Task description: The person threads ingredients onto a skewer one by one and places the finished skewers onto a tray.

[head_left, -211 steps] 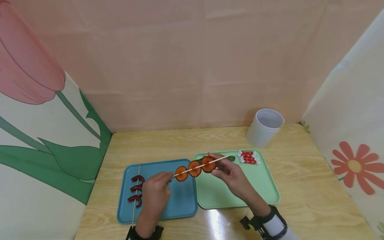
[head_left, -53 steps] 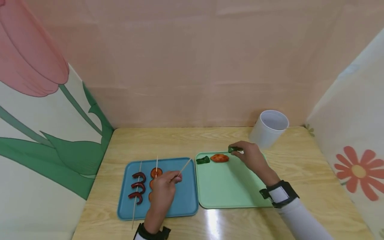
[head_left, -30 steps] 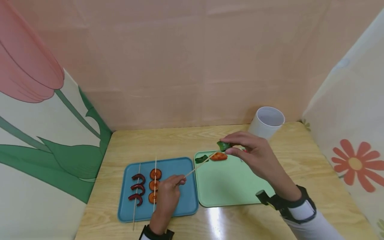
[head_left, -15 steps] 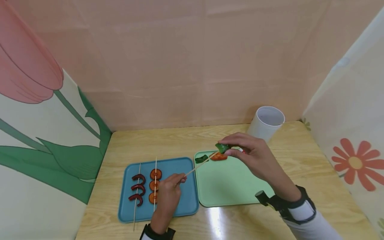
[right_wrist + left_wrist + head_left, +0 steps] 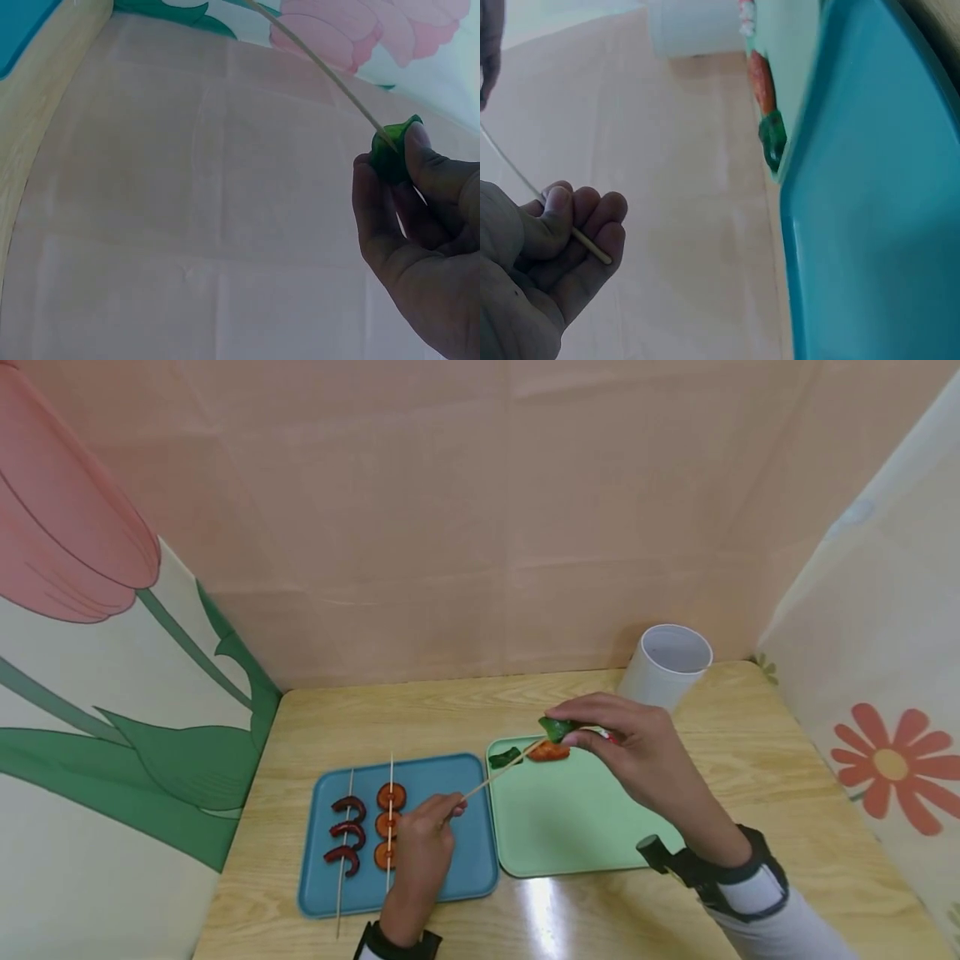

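Observation:
In the head view my left hand pinches a thin wooden skewer over the blue tray. The left wrist view shows its blunt end past my curled fingers. My right hand pinches a green pepper piece between thumb and fingers above the green tray. In the right wrist view the skewer's far end meets the pepper. Two loaded skewers lie on the blue tray: one of curled dark-red sausage pieces, one of round orange-red slices, partly behind my left hand.
Another green pepper piece and an orange-red piece lie along the green tray's far edge. Red-and-white sticks are mostly hidden by my right hand. A white cup stands behind, near the back wall.
The skewer of round slices, held in both hands earlier, now lies on the blue tray. My right hand has brought the pepper left to the new skewer's tip; both hands barely move since.

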`<state>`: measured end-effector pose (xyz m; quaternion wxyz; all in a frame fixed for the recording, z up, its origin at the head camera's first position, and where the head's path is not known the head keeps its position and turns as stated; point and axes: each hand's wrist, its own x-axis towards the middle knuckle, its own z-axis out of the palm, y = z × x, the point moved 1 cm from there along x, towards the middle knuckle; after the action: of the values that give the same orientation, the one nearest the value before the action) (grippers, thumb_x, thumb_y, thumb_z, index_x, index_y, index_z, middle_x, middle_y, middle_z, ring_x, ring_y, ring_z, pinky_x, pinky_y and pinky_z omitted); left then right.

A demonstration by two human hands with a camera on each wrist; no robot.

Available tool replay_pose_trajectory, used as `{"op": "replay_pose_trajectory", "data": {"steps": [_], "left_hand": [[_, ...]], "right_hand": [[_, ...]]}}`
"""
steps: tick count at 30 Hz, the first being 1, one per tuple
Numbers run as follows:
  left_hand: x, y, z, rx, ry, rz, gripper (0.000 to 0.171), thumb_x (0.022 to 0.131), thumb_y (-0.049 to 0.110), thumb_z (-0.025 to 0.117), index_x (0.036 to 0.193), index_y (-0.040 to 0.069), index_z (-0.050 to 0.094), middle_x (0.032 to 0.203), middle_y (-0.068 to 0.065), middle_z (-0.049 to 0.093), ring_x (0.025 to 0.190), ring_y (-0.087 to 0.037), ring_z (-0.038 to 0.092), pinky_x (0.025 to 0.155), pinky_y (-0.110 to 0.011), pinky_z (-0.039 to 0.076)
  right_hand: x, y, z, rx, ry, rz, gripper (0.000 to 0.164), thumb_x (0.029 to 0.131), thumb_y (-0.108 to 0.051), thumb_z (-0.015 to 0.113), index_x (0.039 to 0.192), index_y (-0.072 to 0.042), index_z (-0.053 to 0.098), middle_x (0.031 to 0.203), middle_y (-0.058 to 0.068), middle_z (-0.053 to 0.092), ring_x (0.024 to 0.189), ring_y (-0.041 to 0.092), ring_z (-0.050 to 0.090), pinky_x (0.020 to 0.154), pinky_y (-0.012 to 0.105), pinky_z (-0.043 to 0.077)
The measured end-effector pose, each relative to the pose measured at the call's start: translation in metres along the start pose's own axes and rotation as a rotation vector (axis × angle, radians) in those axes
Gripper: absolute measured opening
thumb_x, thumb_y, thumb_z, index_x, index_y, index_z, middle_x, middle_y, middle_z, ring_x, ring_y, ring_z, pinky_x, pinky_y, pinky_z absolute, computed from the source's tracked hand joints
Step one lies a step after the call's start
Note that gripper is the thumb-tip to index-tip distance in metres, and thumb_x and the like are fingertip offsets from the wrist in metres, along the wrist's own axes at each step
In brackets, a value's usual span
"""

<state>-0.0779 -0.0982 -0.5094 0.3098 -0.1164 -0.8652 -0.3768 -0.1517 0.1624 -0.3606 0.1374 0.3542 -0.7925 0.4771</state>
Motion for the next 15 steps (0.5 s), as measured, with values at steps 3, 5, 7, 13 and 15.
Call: {"op": "replay_pose_trajectory", "data": {"steps": [3,5,7,13,15], "left_hand": [[-0.0007,0.0012,-0.0003,0.004,0.005,-0.001,0.035,0.072,-0.030,0.071,0.091,-0.002,0.079,0.080,-0.008,0.077,0.069,-0.013,0.075,0.062,-0.016,0.060],[-0.0012,0.0021,-0.0007,0.011,0.006,-0.001,0.035,0.071,-0.030,0.071,0.091,-0.002,0.079,0.080,-0.008,0.077,0.069,-0.013,0.075,0.062,-0.016,0.060],[-0.0014,0.0029,-0.0012,0.016,0.007,0.000,0.035,0.071,-0.030,0.070,0.092,-0.003,0.079,0.080,-0.008,0.077,0.069,-0.013,0.075,0.062,-0.016,0.059],[-0.0009,0.0032,-0.0015,0.024,0.014,0.011,0.034,0.072,-0.030,0.071,0.091,-0.003,0.079,0.080,-0.008,0.077,0.070,-0.013,0.076,0.063,-0.016,0.060],[-0.0011,0.0033,-0.0015,0.026,0.020,0.020,0.035,0.071,-0.030,0.071,0.091,-0.003,0.079,0.080,-0.009,0.076,0.070,-0.013,0.076,0.063,-0.016,0.060]], "right_hand": [[0.0000,-0.0019,0.0002,-0.005,0.011,-0.007,0.045,0.077,0.009,0.080,0.115,-0.015,0.078,0.110,-0.001,0.078,0.100,-0.001,0.069,0.065,0.013,0.049],[-0.0007,-0.0026,0.0006,-0.008,0.018,-0.005,0.045,0.076,0.010,0.080,0.114,-0.014,0.078,0.110,0.000,0.078,0.101,-0.001,0.069,0.066,0.013,0.049],[-0.0015,-0.0027,0.0010,-0.014,0.025,-0.005,0.045,0.076,0.010,0.080,0.114,-0.014,0.079,0.109,0.000,0.078,0.096,-0.001,0.068,0.063,0.014,0.047],[-0.0024,-0.0026,0.0014,-0.027,0.040,-0.012,0.044,0.075,0.009,0.081,0.113,-0.014,0.079,0.109,0.001,0.078,0.089,-0.001,0.066,0.055,0.018,0.041],[-0.0027,-0.0027,0.0013,-0.026,0.040,-0.009,0.045,0.075,0.010,0.081,0.113,-0.014,0.079,0.109,0.001,0.078,0.092,-0.001,0.067,0.058,0.015,0.044]]}}
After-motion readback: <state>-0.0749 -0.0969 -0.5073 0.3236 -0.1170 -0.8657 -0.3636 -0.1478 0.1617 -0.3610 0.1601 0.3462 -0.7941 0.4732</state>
